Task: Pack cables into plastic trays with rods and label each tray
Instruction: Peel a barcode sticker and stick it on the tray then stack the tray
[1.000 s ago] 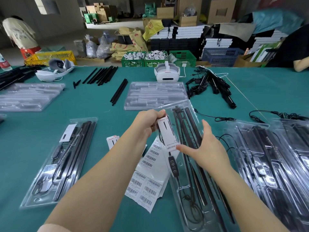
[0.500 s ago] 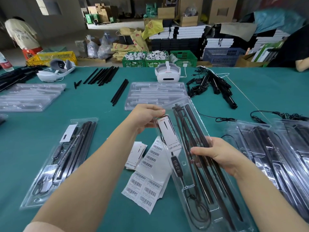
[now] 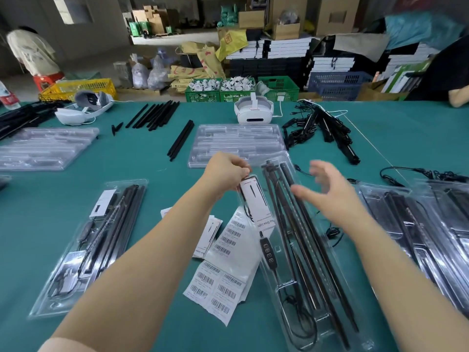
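A clear plastic tray (image 3: pixel 337 283) lies lengthwise before me with black rods (image 3: pixel 302 224), a coiled cable and a white label card (image 3: pixel 257 201) in it. My left hand (image 3: pixel 225 171) pinches the top end of that card at the tray's upper left corner. My right hand (image 3: pixel 327 194) hovers blurred above the tray's upper right part, fingers spread, holding nothing. Sheets of barcode labels (image 3: pixel 220 283) lie on the green table (image 3: pixel 157 196) just left of the tray.
A filled tray (image 3: pixel 94 240) lies at the left, more filled trays (image 3: pixel 418 237) at the right. Empty tray stacks (image 3: pixel 238 143) sit behind, with loose black rods (image 3: pixel 154 115), a cable pile (image 3: pixel 322 128) and two white headsets (image 3: pixel 253 110). People stand at far left and far right.
My right hand has let go of the tray's rods and lifted up and away, fingers now spread. My left hand stays at the card's top end.
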Demonstrator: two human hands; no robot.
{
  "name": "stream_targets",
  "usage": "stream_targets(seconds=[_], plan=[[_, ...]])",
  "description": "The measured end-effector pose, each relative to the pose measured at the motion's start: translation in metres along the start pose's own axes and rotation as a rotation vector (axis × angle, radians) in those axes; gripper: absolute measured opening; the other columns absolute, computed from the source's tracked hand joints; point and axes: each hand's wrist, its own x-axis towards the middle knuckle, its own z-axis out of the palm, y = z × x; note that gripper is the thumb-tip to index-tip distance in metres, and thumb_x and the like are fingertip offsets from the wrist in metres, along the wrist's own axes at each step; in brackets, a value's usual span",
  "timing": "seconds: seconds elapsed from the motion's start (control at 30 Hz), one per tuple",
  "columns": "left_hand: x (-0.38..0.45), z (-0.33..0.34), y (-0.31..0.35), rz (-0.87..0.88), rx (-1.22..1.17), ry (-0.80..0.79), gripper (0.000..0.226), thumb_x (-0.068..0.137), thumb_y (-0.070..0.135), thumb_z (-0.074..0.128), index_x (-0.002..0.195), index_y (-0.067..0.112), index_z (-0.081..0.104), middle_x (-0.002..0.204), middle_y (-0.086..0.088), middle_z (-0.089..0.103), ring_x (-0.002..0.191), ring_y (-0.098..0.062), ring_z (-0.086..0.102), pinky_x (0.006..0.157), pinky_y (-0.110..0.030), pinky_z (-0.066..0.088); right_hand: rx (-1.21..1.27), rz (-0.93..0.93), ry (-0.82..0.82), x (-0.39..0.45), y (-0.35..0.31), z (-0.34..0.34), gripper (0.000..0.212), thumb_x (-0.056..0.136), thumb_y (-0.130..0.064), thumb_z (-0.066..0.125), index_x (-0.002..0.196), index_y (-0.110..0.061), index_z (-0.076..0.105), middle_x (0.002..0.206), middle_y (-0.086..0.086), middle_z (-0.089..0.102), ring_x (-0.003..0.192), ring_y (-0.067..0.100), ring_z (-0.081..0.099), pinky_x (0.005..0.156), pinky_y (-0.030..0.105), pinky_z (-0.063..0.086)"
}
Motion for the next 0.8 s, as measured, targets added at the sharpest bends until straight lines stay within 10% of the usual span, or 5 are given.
stream_targets(seconds=[0.1, 0.2, 0.3, 0.47, 0.8], plan=[[-0.003, 0.009, 0.009, 0.097, 0.031, 0.000, 0.014, 0.092, 0.004, 0.064, 0.084, 0.013, 0.072, 0.078, -0.005, 0.069, 0.069, -0.021, 0.065, 0.059, -0.029, 0.057, -0.446, -0.408, 0.068, 0.040, -0.043, -0.010, 0.068, 0.088, -0.051, 0.065, 0.147, -0.026, 0.042, 0.151, -0.006, 0.045, 0.146, 0.020, 0.028, 0.121, 0.044, 0.021], [-0.009, 0.017, 0.021, 0.205, -0.007, -0.020, 0.012, 0.090, 0.005, 0.065, 0.089, 0.012, 0.075, 0.083, -0.015, 0.073, 0.072, -0.023, 0.064, 0.070, -0.040, 0.062, -0.695, -0.339, -0.274, 0.076, -0.089, -0.011, 0.056, 0.093, -0.046, 0.062, 0.143, -0.024, 0.049, 0.142, 0.000, 0.055, 0.132, 0.022, 0.046, 0.111, 0.039, 0.034], [-0.011, 0.018, 0.022, 0.197, -0.106, 0.015, 0.009, 0.087, 0.007, 0.071, 0.091, 0.015, 0.069, 0.092, -0.018, 0.074, 0.081, -0.028, 0.072, 0.075, -0.043, 0.062, -0.671, -0.248, -0.498, 0.089, -0.109, -0.010, 0.037, 0.090, -0.043, 0.068, 0.122, -0.024, 0.066, 0.107, -0.008, 0.068, 0.098, 0.014, 0.061, 0.086, 0.030, 0.045], [-0.017, 0.016, 0.014, -0.003, -0.516, 0.010, 0.024, 0.088, 0.013, 0.075, 0.101, -0.004, 0.065, 0.096, -0.021, 0.073, 0.071, -0.023, 0.072, 0.059, -0.027, 0.058, -0.603, -0.247, -0.479, 0.098, -0.109, -0.009, 0.008, 0.088, -0.031, 0.073, 0.095, -0.028, 0.075, 0.092, -0.006, 0.074, 0.090, 0.013, 0.067, 0.084, 0.032, 0.052], [-0.021, 0.015, 0.019, 0.061, -0.419, 0.013, 0.008, 0.090, -0.001, 0.065, 0.087, 0.004, 0.070, 0.081, -0.012, 0.068, 0.066, -0.021, 0.066, 0.065, -0.035, 0.060, -0.373, -0.083, -0.396, 0.100, -0.098, -0.008, 0.006, 0.072, -0.024, 0.080, 0.072, -0.031, 0.079, 0.069, -0.003, 0.074, 0.067, 0.011, 0.063, 0.077, 0.032, 0.053]])
